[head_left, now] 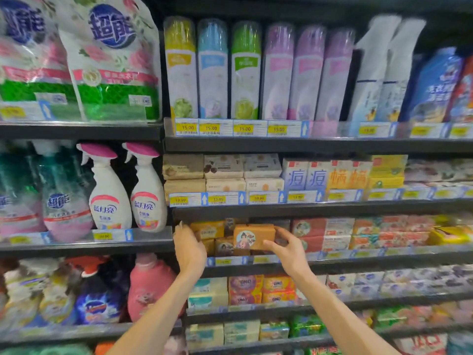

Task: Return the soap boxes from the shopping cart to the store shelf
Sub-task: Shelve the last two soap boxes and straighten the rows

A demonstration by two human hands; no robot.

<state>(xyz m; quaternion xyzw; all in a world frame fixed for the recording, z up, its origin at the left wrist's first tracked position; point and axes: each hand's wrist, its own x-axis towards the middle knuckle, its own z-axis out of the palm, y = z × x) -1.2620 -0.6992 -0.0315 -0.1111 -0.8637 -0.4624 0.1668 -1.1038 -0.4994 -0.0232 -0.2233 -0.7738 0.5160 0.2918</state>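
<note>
An orange-brown soap box [253,236] with a round picture label is held at the front of the third shelf [332,260], level with the stacked soap boxes there. My right hand [286,249] grips its right end from below and beside. To its left, my left hand [188,248] reaches into the same shelf, fingers spread against yellow soap boxes [207,229] stacked there; it holds nothing that I can see. More matching brown boxes [224,245] sit behind and below the held one. The shopping cart is out of view.
Red and white soap packs [322,233] fill the shelf to the right. Above are beige soap bars [222,172] and aerosol cans [245,70]. Spray bottles [110,188] and a pink detergent jug [148,288] stand at the left. Lower shelves hold more soap packs [261,289].
</note>
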